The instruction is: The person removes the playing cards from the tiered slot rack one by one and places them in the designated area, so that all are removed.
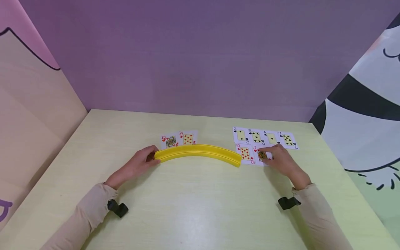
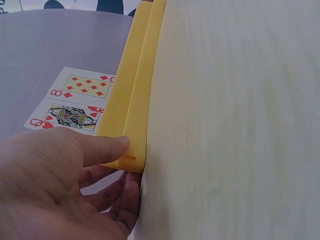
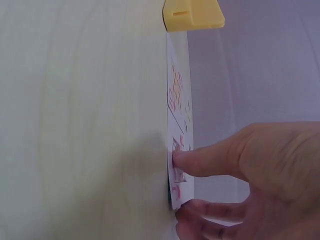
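Note:
A curved yellow card holder lies across the middle of the table. My left hand grips its left end, thumb on the front face and fingers behind and beneath. In the holder stand a queen of hearts and an eight of diamonds, their lower parts hidden behind it. To the right, my right hand pinches a jack of hearts. Its thumb is on the card's face and the fingers are at the right edge, which looks slightly raised in the right wrist view. A ten of diamonds lies beside the jack.
Behind the red cards, a row of black cards lies face up: a two, a five, an ace and a seven. A purple wall rises beyond the table's back edge.

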Action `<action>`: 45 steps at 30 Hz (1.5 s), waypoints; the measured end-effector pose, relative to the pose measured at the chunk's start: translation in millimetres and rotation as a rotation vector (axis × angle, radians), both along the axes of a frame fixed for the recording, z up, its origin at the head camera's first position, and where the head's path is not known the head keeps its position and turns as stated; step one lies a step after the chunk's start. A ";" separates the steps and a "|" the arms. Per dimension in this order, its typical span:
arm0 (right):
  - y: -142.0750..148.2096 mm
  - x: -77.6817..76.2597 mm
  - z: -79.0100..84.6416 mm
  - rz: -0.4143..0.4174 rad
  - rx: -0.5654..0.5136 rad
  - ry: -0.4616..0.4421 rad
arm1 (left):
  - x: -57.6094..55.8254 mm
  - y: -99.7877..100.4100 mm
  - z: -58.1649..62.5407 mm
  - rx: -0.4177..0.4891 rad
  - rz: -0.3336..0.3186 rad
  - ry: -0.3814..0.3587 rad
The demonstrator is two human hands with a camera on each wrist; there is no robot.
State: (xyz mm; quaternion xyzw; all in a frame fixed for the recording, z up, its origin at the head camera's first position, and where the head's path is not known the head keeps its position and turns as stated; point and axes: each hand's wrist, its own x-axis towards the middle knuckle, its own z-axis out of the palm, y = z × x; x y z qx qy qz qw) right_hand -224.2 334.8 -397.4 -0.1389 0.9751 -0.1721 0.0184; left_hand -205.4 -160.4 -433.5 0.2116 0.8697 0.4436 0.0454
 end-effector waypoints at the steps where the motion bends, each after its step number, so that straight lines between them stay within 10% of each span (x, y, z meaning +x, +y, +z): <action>1: -0.4 0.4 -0.1 -0.004 0.006 0.003 | -0.2 0.1 -0.3 0.001 -0.002 -0.002; 45: -56.1 3.2 39.2 0.092 -0.150 0.220 | 1.3 1.3 0.2 0.019 -0.001 -0.017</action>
